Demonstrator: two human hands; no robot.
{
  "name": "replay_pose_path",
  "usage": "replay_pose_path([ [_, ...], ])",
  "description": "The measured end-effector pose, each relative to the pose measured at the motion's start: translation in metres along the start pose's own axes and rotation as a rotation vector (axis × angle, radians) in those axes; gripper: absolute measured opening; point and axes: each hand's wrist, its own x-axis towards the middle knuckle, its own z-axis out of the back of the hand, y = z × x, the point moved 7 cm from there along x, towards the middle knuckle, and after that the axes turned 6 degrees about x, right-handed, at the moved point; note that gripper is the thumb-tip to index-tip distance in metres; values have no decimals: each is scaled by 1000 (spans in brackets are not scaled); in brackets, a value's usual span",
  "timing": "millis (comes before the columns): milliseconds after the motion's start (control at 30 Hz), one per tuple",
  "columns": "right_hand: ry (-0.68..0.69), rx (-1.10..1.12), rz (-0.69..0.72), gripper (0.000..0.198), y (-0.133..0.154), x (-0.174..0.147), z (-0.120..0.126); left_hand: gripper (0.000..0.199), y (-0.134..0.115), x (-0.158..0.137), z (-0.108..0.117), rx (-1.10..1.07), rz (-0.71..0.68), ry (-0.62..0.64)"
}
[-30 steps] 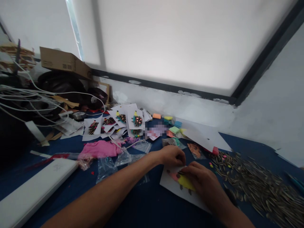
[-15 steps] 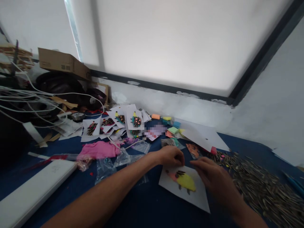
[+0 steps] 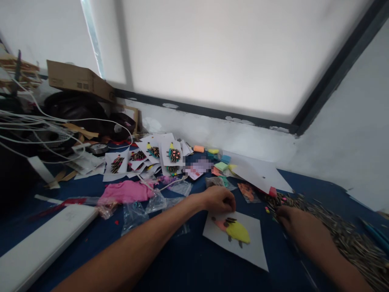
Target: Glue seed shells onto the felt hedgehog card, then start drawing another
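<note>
A white paper card [image 3: 255, 257] lies on the blue table with a hedgehog figure [image 3: 238, 232] of yellow and pink clay on it. A few dark striped seeds [image 3: 231, 220] sit at the top of its yellow body, and two small legs show below. My left hand [image 3: 220, 199] rests at the card's upper edge with its fingers curled closed; what they hold, if anything, is hidden. To the right of the card, my right hand [image 3: 296, 223] is at the near left edge of a large heap of sunflower seeds [image 3: 343, 231]. Its fingertips are blurred.
Finished hedgehog cards [image 3: 174, 153] lie in a pile at the back. Near them are a phone [image 3: 197, 168], coloured clay blocks [image 3: 221, 166], plastic bags [image 3: 135, 217] and pink clay [image 3: 127, 192]. A long white box [image 3: 45, 247] stands front left; cables [image 3: 36, 125] run behind it.
My right hand has moved right, away from the card and over to the seed heap. My left hand and the card look unmoved.
</note>
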Motion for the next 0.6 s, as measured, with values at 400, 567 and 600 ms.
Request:
replay_pose_path([
  [400, 43, 16, 37, 25, 15, 0, 1, 16, 1, 1, -1, 19, -24, -5],
  [567, 54, -11, 42, 25, 17, 0, -6, 16, 2, 2, -2, 9, -8, -16],
  [600, 45, -18, 53, 26, 18, 0, -6, 16, 2, 2, -2, 3, -6, -14],
])
